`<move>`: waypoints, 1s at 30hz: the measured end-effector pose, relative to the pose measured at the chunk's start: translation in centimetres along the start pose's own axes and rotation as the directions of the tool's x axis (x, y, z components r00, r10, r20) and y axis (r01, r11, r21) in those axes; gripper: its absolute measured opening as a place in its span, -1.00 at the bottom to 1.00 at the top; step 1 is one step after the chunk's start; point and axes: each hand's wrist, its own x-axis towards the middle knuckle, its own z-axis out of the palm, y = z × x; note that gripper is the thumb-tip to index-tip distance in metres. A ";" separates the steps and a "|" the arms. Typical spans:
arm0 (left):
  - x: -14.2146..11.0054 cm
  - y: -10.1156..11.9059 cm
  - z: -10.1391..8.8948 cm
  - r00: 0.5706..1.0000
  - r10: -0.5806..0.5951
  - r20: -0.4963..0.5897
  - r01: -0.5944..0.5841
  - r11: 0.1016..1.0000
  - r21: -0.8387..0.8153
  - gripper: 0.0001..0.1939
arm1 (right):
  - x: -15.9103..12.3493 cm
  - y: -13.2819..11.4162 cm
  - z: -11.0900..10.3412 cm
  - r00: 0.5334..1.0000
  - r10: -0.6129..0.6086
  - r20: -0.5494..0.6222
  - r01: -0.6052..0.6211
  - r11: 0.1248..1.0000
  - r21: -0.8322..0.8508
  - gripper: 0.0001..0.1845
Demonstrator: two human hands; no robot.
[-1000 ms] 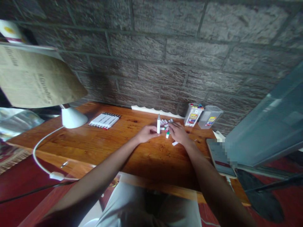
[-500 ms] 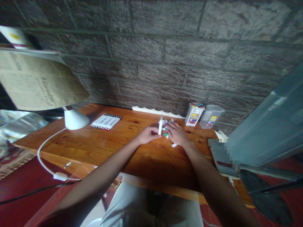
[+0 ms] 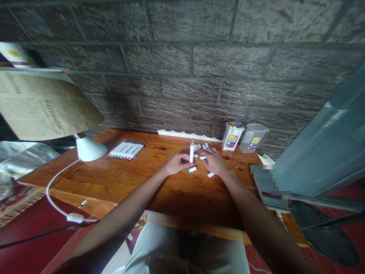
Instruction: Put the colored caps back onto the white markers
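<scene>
My left hand [image 3: 179, 163] is closed around an uncapped white marker [image 3: 191, 152], which stands upright with its grey tip end up. Just right of it, my right hand [image 3: 214, 160] reaches palm-down over loose caps, fingers apart. A white cap [image 3: 203, 157] lies at its fingertips; whether they grip it I cannot make out. A white cap with a green end [image 3: 192, 169] rests in front of the marker. Another white cap [image 3: 211, 174] is below my right hand. Several more caps [image 3: 199, 146] lie behind, partly hidden by the marker and fingers.
A row of white markers [image 3: 127, 150] lies on the wooden table [image 3: 119, 186] at left, near a lamp [image 3: 89, 148]. At the back right stand a clear case with colourful markers [image 3: 233, 137] and another clear case [image 3: 253, 139]. A tablet-like device [image 3: 269, 188] lies at the right edge.
The green-ended cap has come out from beside my right fingers to lie left, in front of the marker. My right hand has shifted slightly; my left hand still holds the marker upright.
</scene>
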 end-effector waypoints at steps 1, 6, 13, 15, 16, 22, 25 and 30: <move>0.0 0.1 0.0 1.000 0.004 0.004 -0.004 1.000 0.004 -0.64 | 0.0 0.0 0.0 1.000 0.000 -0.004 0.000 1.000 0.012 -0.74; 0.0 0.1 0.0 0.999 0.033 0.010 -0.033 0.999 -0.011 -0.64 | 0.2 -0.5 -0.5 0.997 -0.026 -0.076 0.036 0.990 0.136 -0.83; 0.0 0.1 -0.3 0.996 0.075 0.043 -0.078 0.995 0.064 -0.66 | -0.7 -1.5 -4.0 0.868 0.240 -0.434 -0.011 0.884 0.467 -0.78; 0.0 0.2 -0.3 0.995 0.081 0.054 -0.085 0.994 0.072 -0.66 | -1.0 -1.8 -5.0 0.807 0.352 -0.474 -0.011 0.812 0.584 -0.74; 0.0 0.3 -0.2 0.995 0.082 0.061 -0.086 0.994 0.068 -0.66 | -1.1 -1.9 -5.4 0.781 0.399 -0.480 -0.003 0.771 0.636 -0.72; -0.1 0.9 -0.1 0.995 0.053 0.087 -0.055 0.998 0.022 -0.65 | -1.1 -2.1 -6.2 0.764 0.500 -0.407 0.040 0.592 0.805 -0.67; -0.1 0.9 0.0 0.995 0.039 0.090 -0.041 0.999 0.023 -0.66 | -1.2 -2.1 -5.9 0.799 0.466 -0.380 0.044 0.585 0.810 -0.67; -0.1 0.9 0.1 0.995 0.062 0.079 -0.063 0.998 0.019 -0.68 | -1.0 -2.7 -5.5 0.796 0.458 -0.396 0.067 0.583 0.810 -0.61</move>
